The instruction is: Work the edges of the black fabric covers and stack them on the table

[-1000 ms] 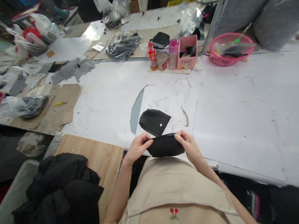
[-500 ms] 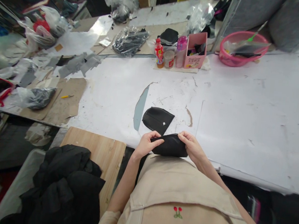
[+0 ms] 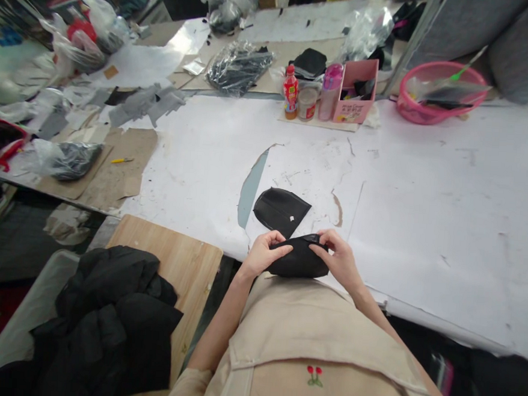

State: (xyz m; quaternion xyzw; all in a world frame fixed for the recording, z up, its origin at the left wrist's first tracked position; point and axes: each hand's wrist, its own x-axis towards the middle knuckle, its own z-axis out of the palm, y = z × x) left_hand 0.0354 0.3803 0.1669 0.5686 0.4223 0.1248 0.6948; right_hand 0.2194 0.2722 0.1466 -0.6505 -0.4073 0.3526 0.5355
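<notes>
Between my two hands, close to my apron at the table's front edge, is a black fabric piece (image 3: pixel 298 262), apparently folded or pouch-like. My left hand (image 3: pixel 264 253) pinches its left top edge, thumb in front. The right top edge is gripped by my right hand (image 3: pixel 336 256), with the thumb pressing on the near face and the fingers behind. Just beyond them, a flat black panel (image 3: pixel 279 208) with a rounded left end and a small white mark lies on the white-covered table (image 3: pixel 193 175).
On a wooden board (image 3: pixel 196 265) at lower left, black fabric (image 3: pixel 115 320) is heaped. A bottle (image 3: pixel 290 94), a jar (image 3: pixel 307 103), a pink box (image 3: pixel 356 93) and a pink basket (image 3: pixel 417 112) stand toward the back. A yellow cutter (image 3: pixel 122 161) lies on cardboard at left.
My right thumb has come over the front of the black piece, and my right hand has shifted its hold on the top edge. The left hand keeps its pinch. The view has shifted slightly.
</notes>
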